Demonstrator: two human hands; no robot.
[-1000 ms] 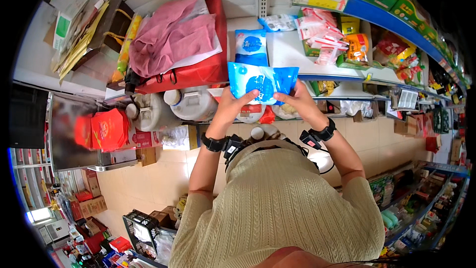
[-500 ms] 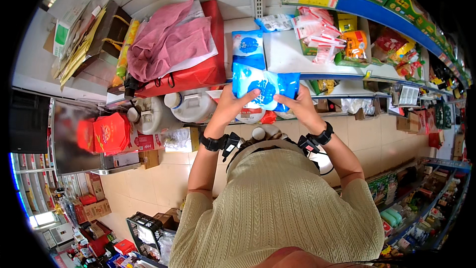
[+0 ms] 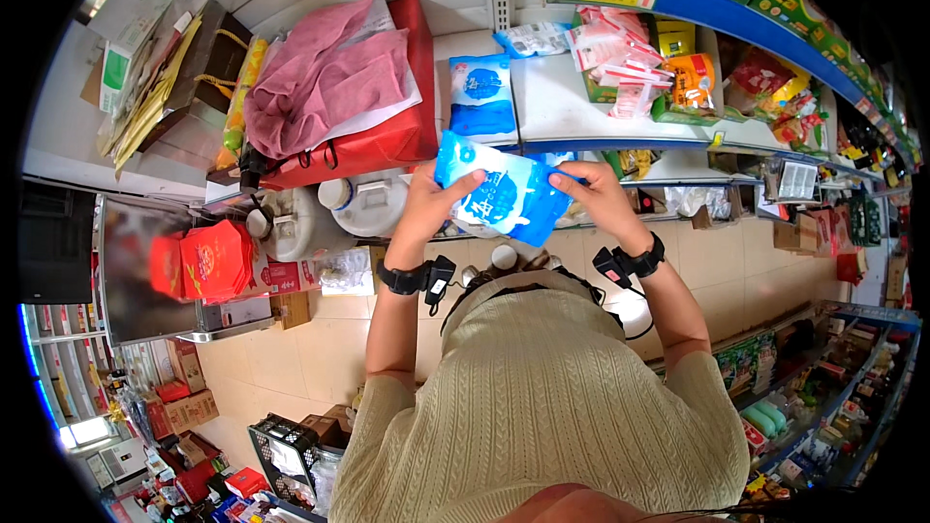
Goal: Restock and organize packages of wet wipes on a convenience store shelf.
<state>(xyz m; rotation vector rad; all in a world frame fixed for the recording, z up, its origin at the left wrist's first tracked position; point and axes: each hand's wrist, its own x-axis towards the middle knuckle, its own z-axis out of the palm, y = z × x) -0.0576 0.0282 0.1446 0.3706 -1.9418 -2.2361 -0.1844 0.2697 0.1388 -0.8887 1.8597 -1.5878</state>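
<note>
1) Bag (image 3: 499, 199): tilted, held up just in front of the shelf (image 3: 552, 107)
2) Left hand (image 3: 429, 205): grasping its left side, thumb on the face
3) Right hand (image 3: 603, 196): pinching its right edge
4) A loosened grip on its glossy face could let it slip to the floor (image 3: 300, 358)

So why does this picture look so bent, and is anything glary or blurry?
In the head view, the wide lens bows the blue shelf edge and leaves black corners; in the head view, glare makes a bright patch on the floor; in the head view, the held blue-and-white packet looks fairly sharp.
</note>
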